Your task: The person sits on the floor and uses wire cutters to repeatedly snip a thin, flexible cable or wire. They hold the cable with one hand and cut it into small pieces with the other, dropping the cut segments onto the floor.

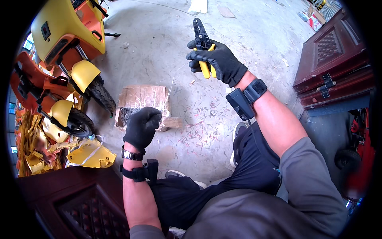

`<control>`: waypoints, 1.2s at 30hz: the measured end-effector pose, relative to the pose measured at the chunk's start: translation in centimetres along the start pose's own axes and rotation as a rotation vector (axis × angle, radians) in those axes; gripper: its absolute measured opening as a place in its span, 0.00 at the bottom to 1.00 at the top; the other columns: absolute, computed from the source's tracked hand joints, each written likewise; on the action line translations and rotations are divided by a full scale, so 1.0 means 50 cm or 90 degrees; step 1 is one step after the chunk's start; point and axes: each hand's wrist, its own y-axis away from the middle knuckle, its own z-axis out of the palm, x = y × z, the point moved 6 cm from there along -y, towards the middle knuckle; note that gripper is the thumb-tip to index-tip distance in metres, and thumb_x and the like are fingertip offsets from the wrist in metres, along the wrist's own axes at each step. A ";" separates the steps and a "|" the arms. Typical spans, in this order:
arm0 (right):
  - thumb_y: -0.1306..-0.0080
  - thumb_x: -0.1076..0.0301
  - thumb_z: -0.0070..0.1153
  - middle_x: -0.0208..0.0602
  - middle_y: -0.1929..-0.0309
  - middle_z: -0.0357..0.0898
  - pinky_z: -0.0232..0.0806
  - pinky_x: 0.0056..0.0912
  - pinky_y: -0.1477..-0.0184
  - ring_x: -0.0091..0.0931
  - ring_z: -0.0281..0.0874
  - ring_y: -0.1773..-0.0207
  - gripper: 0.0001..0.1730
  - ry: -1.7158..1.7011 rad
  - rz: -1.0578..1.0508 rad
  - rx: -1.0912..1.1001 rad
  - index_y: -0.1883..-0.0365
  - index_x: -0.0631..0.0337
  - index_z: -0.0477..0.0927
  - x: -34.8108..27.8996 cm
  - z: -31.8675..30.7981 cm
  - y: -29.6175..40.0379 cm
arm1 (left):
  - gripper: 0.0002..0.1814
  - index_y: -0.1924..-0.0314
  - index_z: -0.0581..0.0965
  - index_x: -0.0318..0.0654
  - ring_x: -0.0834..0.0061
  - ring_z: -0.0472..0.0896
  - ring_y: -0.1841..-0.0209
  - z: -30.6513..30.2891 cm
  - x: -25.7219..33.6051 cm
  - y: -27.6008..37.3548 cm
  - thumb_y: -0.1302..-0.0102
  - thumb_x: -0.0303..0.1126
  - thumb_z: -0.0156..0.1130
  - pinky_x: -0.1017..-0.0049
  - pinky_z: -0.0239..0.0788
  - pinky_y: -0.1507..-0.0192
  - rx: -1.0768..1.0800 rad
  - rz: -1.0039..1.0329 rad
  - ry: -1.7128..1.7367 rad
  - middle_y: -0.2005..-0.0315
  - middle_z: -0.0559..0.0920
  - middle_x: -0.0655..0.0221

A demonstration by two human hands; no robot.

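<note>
My right hand [219, 61], in a black glove, grips wire strippers [202, 40] by their yellow handles. Their dark jaws point away from me. My left hand [143, 127], gloved too, is curled into a fist above the near side of a cardboard box [141, 92]. Whether anything thin is inside the fist is hidden. Tangled thin wire [128, 112] shows in the box's opening beside the fist. A pale thin strand [171, 88] rises from near the box toward my right hand; where its ends are cannot be made out.
Short wire clippings [203, 125] litter the concrete floor [262, 35]. Yellow and orange scooters [89, 71] stand at the left, above a pile of yellow plastic panels [92, 154]. Dark red wooden panels [328, 56] rise at the right, with another [86, 206] at the lower left.
</note>
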 end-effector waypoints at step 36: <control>0.34 0.70 0.56 0.47 0.51 0.81 0.71 0.41 0.47 0.43 0.79 0.51 0.26 0.794 -0.231 -0.195 0.37 0.57 0.74 0.064 0.154 0.085 | 0.11 0.62 0.82 0.28 0.85 0.71 0.84 0.009 0.046 0.001 0.34 0.31 0.62 0.83 0.62 0.81 0.196 -0.087 0.515 0.80 0.77 0.73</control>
